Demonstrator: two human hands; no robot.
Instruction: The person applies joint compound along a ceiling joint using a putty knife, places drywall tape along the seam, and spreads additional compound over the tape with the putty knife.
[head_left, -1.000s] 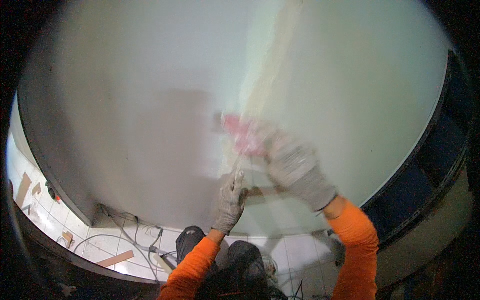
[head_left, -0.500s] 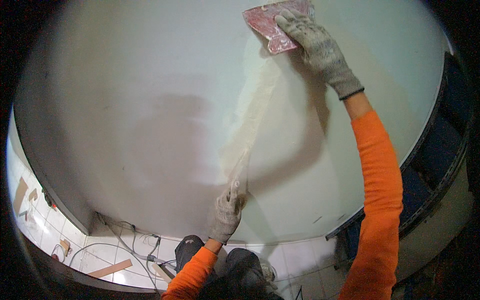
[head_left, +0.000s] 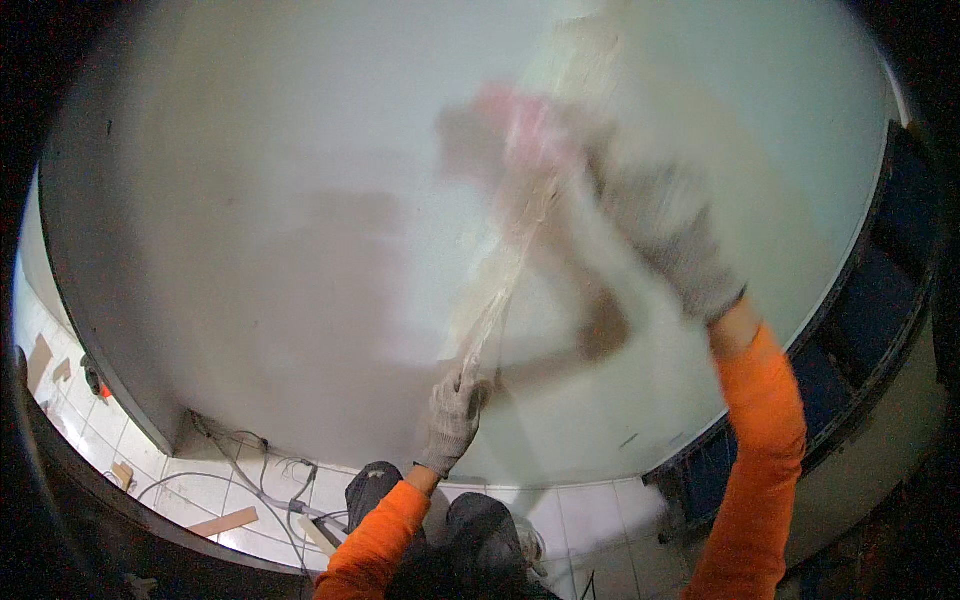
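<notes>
My right hand [head_left: 665, 225], in a grey knit glove, grips a red putty spreader [head_left: 525, 125] against the pale wall [head_left: 330, 280]. Both are smeared by motion. The spreader lies over a cream-coloured band of filler [head_left: 580, 60] that slants down the wall. Lower down, my gloved left hand [head_left: 455, 415] is closed near the wall. From its fingers a narrow pale strip of joint tape [head_left: 490, 310] runs up toward the spreader. The strip looks creased and loose at its lower end; exactly how the fingers pinch it is hard to make out.
White floor tiles [head_left: 590, 515] meet the wall's foot, near my knees [head_left: 485, 530]. Grey cables [head_left: 265, 490] and a brown offcut [head_left: 225, 522] lie at the lower left. A dark-framed blue panel [head_left: 830, 325] curves along the right.
My right hand has swept the spreader down along the band, baring the filler above it. My left hand has stayed almost in place at the strip's lower end.
</notes>
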